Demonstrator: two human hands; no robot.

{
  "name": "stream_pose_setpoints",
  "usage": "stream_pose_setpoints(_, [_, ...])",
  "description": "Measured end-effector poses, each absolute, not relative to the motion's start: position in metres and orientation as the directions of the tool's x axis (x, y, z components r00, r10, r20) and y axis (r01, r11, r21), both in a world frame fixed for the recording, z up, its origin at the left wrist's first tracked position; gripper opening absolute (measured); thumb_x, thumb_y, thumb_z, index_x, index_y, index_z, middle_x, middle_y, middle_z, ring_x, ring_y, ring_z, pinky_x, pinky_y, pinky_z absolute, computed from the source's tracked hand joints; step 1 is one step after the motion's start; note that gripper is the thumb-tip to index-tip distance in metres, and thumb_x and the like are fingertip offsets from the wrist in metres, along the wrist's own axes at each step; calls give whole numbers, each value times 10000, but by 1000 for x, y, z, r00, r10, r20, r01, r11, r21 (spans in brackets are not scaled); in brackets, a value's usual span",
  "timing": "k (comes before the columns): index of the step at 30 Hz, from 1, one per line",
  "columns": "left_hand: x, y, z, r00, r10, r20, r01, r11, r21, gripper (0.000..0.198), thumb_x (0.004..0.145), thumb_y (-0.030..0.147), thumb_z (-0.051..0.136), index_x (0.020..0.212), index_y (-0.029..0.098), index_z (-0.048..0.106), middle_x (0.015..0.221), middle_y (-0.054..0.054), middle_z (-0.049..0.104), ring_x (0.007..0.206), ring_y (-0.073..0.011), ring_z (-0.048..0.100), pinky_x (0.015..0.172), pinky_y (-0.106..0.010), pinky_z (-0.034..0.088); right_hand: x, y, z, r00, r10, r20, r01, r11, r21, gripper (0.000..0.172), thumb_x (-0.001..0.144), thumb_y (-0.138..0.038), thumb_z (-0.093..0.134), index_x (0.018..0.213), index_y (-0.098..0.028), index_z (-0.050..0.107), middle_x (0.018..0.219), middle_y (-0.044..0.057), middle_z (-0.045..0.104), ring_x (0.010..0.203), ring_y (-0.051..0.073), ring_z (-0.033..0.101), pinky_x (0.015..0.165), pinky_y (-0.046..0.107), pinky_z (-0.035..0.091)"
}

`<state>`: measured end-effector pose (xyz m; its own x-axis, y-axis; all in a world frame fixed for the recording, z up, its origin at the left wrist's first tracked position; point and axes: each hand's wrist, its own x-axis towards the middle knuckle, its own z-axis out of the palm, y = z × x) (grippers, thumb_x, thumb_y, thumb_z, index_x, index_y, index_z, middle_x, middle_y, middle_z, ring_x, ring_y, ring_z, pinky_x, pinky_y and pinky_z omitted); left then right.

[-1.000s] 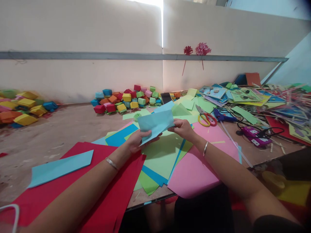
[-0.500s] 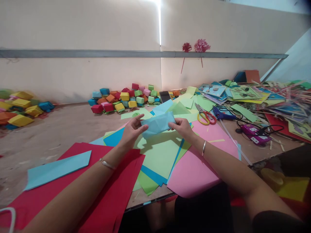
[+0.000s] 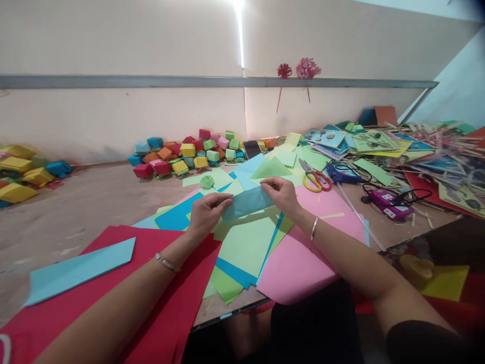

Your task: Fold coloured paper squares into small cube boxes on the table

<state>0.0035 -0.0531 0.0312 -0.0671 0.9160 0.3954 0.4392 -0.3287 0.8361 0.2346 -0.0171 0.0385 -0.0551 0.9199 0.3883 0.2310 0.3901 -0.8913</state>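
Note:
A light blue piece of paper [image 3: 248, 203] is stretched between my hands above the sheets on the table. My left hand [image 3: 207, 212] pinches its left end, thumb against fingers. At its right end, my right hand [image 3: 281, 196] grips the upper corner. Pale green sheets [image 3: 246, 247] lie beneath it, with blue paper [image 3: 172, 217] and pink sheets [image 3: 299, 258] around them. Red sheets [image 3: 151, 283] are under my left forearm, and a folded light blue strip [image 3: 81, 270] rests on them.
Small coloured paper boxes [image 3: 189, 151] are piled along the wall. Right of my hands are scissors [image 3: 316, 178], a blue glue gun [image 3: 343, 173] and a purple power strip [image 3: 390, 203]. A phone [image 3: 251, 149] lies at the back. Cards and sticks clutter the right side.
The blue paper is now pulled flatter and its front face has tilted. My right hand has turned to hold the upper corner; my left hand has closed more on its end.

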Motion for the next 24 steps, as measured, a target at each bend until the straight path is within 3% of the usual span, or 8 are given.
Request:
stream_pose_setpoints(2, [4, -54, 32, -78, 913, 400, 468, -321, 823, 296, 740, 438, 683, 839, 189, 808, 805, -58, 758, 708, -179, 618, 641, -273, 468, 234, -18, 39, -50, 915, 400, 248, 399, -883, 230, 798, -351, 618, 832, -156, 737, 804, 53, 716, 707, 151, 604, 682, 281, 501])
stream_pose_setpoints(9, [2, -50, 31, -126, 947, 295, 511, -193, 838, 330, 728, 467, 651, 779, 164, 775, 748, -49, 750, 712, -189, 618, 637, -267, 451, 236, -16, 38, -115, 894, 432, 355, 443, -823, 191, 816, -251, 582, 862, -164, 746, 890, 63, 752, 769, 164, 651, 726, 281, 512])
stream_pose_setpoints(17, [0, -49, 35, -60, 985, 161, 670, -80, 738, 236, 716, 413, 653, 718, 207, 769, 713, -27, 755, 700, -205, 633, 627, -275, 423, 238, -9, 29, -301, 907, 296, 624, 422, -658, 237, 782, -75, 588, 815, -186, 794, 886, 55, 779, 827, 184, 692, 819, 305, 525])
stream_pose_setpoints(24, [-4, -44, 28, -3, 977, 213, 759, -136, 636, 167, 715, 387, 674, 665, 253, 761, 695, -34, 750, 669, -217, 613, 625, -298, 414, 240, -6, 24, -324, 901, 290, 603, 432, -670, 227, 774, -75, 630, 786, -221, 803, 852, 13, 789, 801, 174, 708, 792, 287, 539])
